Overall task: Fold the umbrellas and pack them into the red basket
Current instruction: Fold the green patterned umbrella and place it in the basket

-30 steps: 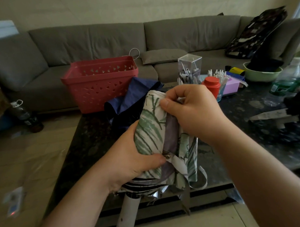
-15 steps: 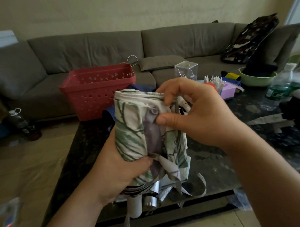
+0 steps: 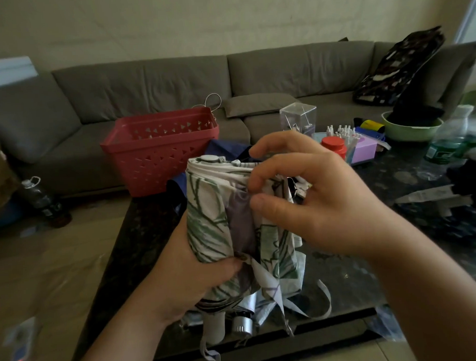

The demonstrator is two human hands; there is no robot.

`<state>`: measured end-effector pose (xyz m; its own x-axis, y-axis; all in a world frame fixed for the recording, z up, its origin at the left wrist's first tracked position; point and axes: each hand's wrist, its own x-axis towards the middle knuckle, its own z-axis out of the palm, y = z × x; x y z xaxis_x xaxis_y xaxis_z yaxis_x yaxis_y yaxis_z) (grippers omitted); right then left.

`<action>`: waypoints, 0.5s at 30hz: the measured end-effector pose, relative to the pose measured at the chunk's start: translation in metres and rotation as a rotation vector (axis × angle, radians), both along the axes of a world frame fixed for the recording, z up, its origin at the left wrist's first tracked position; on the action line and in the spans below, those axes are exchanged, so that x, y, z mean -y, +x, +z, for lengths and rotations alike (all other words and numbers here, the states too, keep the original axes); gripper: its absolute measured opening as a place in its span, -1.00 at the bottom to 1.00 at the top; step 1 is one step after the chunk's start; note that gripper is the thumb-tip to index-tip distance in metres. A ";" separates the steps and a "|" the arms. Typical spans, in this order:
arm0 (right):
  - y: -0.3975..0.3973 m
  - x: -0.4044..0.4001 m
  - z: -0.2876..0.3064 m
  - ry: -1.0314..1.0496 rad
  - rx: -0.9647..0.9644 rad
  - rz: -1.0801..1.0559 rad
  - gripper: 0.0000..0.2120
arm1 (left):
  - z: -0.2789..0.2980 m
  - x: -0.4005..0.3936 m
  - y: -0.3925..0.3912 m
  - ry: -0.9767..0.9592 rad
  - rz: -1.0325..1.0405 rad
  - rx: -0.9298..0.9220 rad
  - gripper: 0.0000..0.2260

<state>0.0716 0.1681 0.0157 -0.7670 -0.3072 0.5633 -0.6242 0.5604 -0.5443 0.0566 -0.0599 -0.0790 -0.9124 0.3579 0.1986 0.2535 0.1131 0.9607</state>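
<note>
A white umbrella with a green leaf print (image 3: 214, 216) stands upright over the table's near edge, collapsed and partly wrapped. My left hand (image 3: 186, 276) grips its lower body, thumb across the fabric. My right hand (image 3: 308, 205) pinches the folds near its top with thumb and fingers. Its white handle (image 3: 213, 327) and a loose strap (image 3: 324, 298) hang below. A dark blue umbrella (image 3: 227, 151) lies on the table behind it. The red basket (image 3: 160, 148) sits at the table's far left corner; nothing shows inside it.
The dark stone table (image 3: 136, 238) carries a clear box (image 3: 298, 117), a red-capped jar (image 3: 333, 147), a pink box (image 3: 364, 150), a green bowl (image 3: 410, 129) and water bottles (image 3: 446, 143). A grey sofa (image 3: 147, 83) runs behind. A bottle (image 3: 40, 199) stands on the floor at left.
The umbrella has been turned and lifted a little in my hands. My right hand has shifted from covering its top to pinching the folds on its right side.
</note>
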 end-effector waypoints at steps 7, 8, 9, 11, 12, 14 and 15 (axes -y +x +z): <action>0.001 0.003 0.001 0.012 -0.108 -0.050 -0.88 | 0.001 0.001 -0.002 0.004 0.013 -0.009 -0.19; 0.001 0.002 0.002 0.028 -0.146 -0.048 -0.88 | 0.001 0.001 -0.002 0.001 0.006 -0.003 -0.19; 0.002 0.002 0.003 0.052 -0.178 -0.042 -0.90 | 0.001 0.002 -0.002 -0.004 -0.003 0.004 -0.19; 0.002 0.000 0.005 0.118 -0.227 -0.042 -0.92 | 0.001 0.002 -0.001 -0.007 -0.022 0.016 -0.20; 0.002 0.000 0.005 0.150 -0.240 -0.054 -0.92 | 0.001 0.003 -0.001 -0.009 -0.025 0.021 -0.20; -0.001 0.002 0.003 0.192 -0.239 -0.080 -0.94 | 0.001 0.003 0.000 -0.030 -0.027 0.019 -0.20; -0.002 0.002 0.002 0.205 -0.224 -0.088 -0.94 | 0.001 0.003 0.000 -0.047 -0.031 0.014 -0.20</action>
<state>0.0698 0.1657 0.0176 -0.6596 -0.3695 0.6545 -0.6599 0.7015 -0.2691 0.0570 -0.0630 -0.0780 -0.9034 0.3944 0.1682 0.2439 0.1502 0.9581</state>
